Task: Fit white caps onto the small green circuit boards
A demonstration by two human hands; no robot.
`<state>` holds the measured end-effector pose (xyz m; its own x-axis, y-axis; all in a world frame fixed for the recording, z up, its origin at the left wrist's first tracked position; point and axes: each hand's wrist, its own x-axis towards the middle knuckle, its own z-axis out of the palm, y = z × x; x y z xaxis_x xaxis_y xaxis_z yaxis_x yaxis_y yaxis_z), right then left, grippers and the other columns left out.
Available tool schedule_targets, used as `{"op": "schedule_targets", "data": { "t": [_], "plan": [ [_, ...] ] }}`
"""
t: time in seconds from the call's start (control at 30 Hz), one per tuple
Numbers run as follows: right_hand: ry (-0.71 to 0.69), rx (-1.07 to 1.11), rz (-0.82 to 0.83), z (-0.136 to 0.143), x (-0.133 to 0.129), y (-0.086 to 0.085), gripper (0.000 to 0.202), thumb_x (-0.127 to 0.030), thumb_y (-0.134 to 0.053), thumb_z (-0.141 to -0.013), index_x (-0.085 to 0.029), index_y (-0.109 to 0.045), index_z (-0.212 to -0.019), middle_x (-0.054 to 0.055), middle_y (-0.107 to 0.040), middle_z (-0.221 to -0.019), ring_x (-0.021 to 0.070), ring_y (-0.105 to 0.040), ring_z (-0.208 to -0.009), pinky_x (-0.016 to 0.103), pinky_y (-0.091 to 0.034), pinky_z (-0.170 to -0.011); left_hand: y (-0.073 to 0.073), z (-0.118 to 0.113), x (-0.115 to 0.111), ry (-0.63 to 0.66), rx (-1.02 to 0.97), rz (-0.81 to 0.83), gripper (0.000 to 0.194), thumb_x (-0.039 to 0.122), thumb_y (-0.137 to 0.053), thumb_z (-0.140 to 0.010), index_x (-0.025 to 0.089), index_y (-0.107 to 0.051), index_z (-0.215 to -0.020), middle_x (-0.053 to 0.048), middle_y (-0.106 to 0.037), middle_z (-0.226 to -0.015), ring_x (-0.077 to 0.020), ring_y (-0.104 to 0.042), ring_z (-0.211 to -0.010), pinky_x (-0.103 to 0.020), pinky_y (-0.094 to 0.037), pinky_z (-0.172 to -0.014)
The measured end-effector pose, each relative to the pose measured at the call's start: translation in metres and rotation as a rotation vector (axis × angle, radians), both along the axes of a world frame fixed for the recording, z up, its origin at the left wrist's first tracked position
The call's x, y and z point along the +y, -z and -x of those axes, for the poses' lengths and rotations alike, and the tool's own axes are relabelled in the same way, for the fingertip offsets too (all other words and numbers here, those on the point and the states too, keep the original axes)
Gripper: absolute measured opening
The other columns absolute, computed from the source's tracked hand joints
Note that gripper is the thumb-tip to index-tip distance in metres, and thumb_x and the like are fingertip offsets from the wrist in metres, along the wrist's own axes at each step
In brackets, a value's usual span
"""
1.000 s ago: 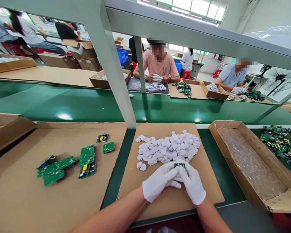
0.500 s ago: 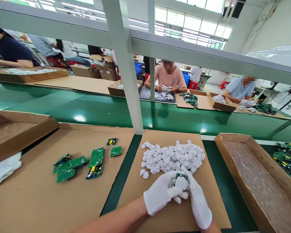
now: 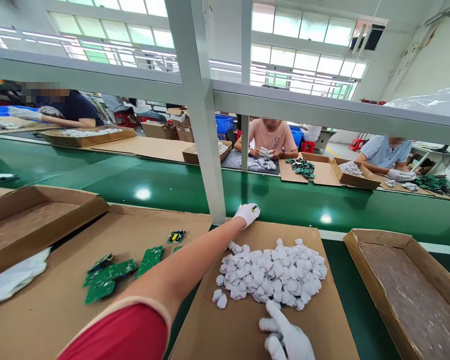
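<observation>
My left hand [image 3: 246,214], in a white glove, reaches far forward past the upright post to the near edge of the green belt. Its fingers are closed round a small circuit board [image 3: 255,209]; only a dark and yellow bit of it shows. Low in the view, my gloved right hand [image 3: 288,334] is over the cardboard at the near edge of a pile of white pieces [image 3: 273,272]. Its index finger points toward the pile, the other fingers are loosely bent and apart, and nothing shows in it. Green circuit boards [image 3: 110,272] lie on the cardboard to the left, partly behind my arm.
A grey metal post [image 3: 200,120] and crossbar stand before me. The green conveyor belt [image 3: 165,187] runs across behind the cardboard. Cardboard trays [image 3: 408,295] stand at both sides, and a white cloth-like item [image 3: 17,280] lies left. Several co-workers sit across the belt.
My hands have parted: the left has gone forward to the belt with the circuit board, the right has drawn back toward me. The view has tilted up and turned slightly left.
</observation>
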<state>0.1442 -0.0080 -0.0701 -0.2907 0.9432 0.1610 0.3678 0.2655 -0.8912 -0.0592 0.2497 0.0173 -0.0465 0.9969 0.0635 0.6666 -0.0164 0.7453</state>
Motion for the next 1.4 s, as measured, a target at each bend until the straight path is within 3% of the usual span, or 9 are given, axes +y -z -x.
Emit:
{"op": "schedule_targets", "data": {
  "t": [0.1,0.2,0.3,0.4,0.63,0.93,1.13,1.23,1.4],
  "plan": [
    [-0.015,-0.017,-0.012,-0.002,0.003,0.006,0.049,-0.057,-0.037,-0.085,-0.037,-0.048,-0.129,-0.001,-0.072,-0.093,0.0193,-0.067,-0.059,0.027,-0.055,-0.058,0.003,0.005,0.01,-0.045,0.098,0.044,0.035,0.033,-0.051,-0.086,0.016,-0.051,-0.117,-0.009,-0.054,-0.118,-0.021,-0.055,-0.101,-0.043,-0.048,-0.084],
    [0.0,-0.05,-0.027,-0.002,0.002,0.007,0.048,-0.053,-0.041,-0.084,-0.036,-0.05,-0.128,-0.001,-0.073,-0.092,0.0192,-0.067,-0.058,0.027,-0.056,-0.056,-0.003,0.016,-0.003,0.033,0.15,0.053,0.041,0.03,-0.054,-0.084,0.015,-0.049,-0.122,-0.013,-0.048,-0.129,-0.0235,-0.052,-0.111,-0.044,-0.041,-0.094],
    [0.052,-0.107,-0.065,0.0,-0.001,0.002,0.043,-0.045,-0.046,-0.083,-0.034,-0.056,-0.123,0.0,-0.073,-0.09,0.0185,-0.067,-0.059,0.025,-0.056,-0.058,-0.013,0.043,-0.042,0.197,0.182,0.048,0.049,0.025,-0.055,-0.079,0.017,-0.048,-0.127,-0.01,-0.041,-0.139,-0.0224,-0.043,-0.123,-0.032,-0.031,-0.105],
    [0.098,-0.128,-0.134,0.002,-0.005,-0.006,0.038,-0.037,-0.044,-0.085,-0.032,-0.059,-0.12,0.0,-0.073,-0.09,0.0178,-0.068,-0.065,0.024,-0.056,-0.06,-0.021,0.087,-0.096,0.302,0.218,0.071,0.047,0.031,-0.051,-0.078,0.023,-0.052,-0.124,-0.002,-0.051,-0.133,-0.0213,-0.044,-0.124,-0.031,-0.029,-0.106],
    [0.158,-0.082,-0.106,0.006,-0.01,-0.018,0.035,-0.039,-0.047,-0.085,-0.026,-0.064,-0.112,0.004,-0.072,-0.093,0.0182,-0.068,-0.08,0.02,-0.056,-0.07,-0.007,0.166,-0.187,0.155,0.725,0.066,0.047,0.025,-0.051,-0.074,0.021,-0.055,-0.12,-0.009,-0.046,-0.136,-0.0342,-0.029,-0.131,-0.052,-0.024,-0.103],
    [0.129,0.01,-0.004,0.001,-0.006,-0.02,0.038,-0.046,-0.054,-0.081,-0.025,-0.066,-0.11,0.004,-0.071,-0.096,0.0177,-0.068,-0.077,0.018,-0.056,-0.069,0.003,0.166,-0.19,0.053,0.647,0.132,0.066,0.034,-0.064,-0.065,0.021,-0.047,-0.127,-0.015,-0.053,-0.128,-0.0325,-0.033,-0.13,-0.06,-0.004,-0.105],
    [0.037,-0.09,-0.025,-0.004,0.0,-0.029,0.035,-0.039,-0.054,-0.084,-0.023,-0.063,-0.113,0.005,-0.071,-0.098,0.0179,-0.068,-0.078,0.021,-0.056,-0.07,-0.011,0.154,-0.191,0.06,0.562,0.078,0.047,0.027,-0.071,-0.057,0.022,-0.065,-0.104,-0.011,-0.054,-0.127,-0.0357,-0.032,-0.129,-0.059,-0.005,-0.106],
    [0.04,-0.165,-0.05,0.001,-0.003,-0.042,0.032,-0.036,-0.051,-0.086,-0.023,-0.064,-0.112,0.004,-0.072,-0.093,0.0167,-0.068,-0.075,0.022,-0.055,-0.071,-0.022,0.127,-0.204,0.139,0.304,0.035,0.051,0.033,-0.064,-0.069,0.02,-0.058,-0.118,-0.011,-0.054,-0.128,-0.028,-0.042,-0.123,-0.044,-0.024,-0.106],
    [0.025,-0.107,-0.077,0.004,-0.008,-0.052,0.03,-0.031,-0.048,-0.087,-0.02,-0.064,-0.11,0.005,-0.072,-0.084,0.0163,-0.066,-0.067,0.026,-0.055,-0.066,-0.032,0.059,-0.233,0.352,-0.932,0.339,0.046,0.038,-0.058,-0.079,0.021,-0.054,-0.121,-0.012,-0.058,-0.121,-0.0236,-0.06,-0.099,-0.033,-0.047,-0.08]
  ]
}}
